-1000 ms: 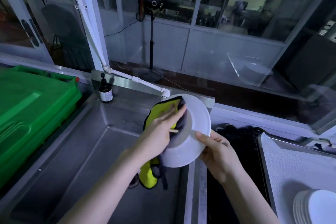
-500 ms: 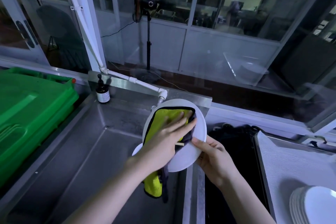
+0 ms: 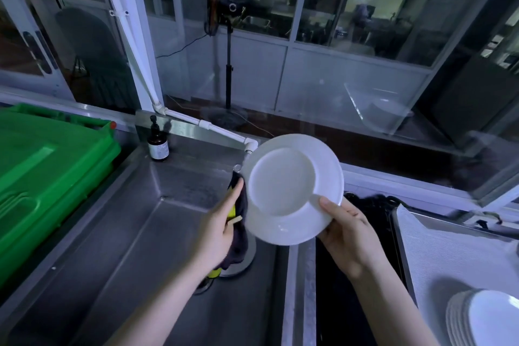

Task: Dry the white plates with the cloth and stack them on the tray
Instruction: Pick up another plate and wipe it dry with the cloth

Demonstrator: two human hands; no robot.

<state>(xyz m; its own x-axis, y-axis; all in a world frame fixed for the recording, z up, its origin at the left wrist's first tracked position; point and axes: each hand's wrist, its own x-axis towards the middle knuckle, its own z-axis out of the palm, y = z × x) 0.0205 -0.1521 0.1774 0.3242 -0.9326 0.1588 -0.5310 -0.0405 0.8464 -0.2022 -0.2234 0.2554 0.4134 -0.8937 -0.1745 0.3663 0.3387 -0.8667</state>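
sink (image 3: 134, 247) below both hands | tray (image 3: 400, 236) to the right, stack of plates (image 3: 488, 320) at its near end, well apart from the held plate | plate (image 3: 292, 188) tilted, face to the camera, over the sink's right edge | cloth (image 3: 240, 244) touches the plate's left rim | right hand (image 3: 348, 233) pinches the lower-right rim and is nearer the tray | left hand (image 3: 222, 227) grips the cloth | bottle (image 3: 158, 144) label too small to read
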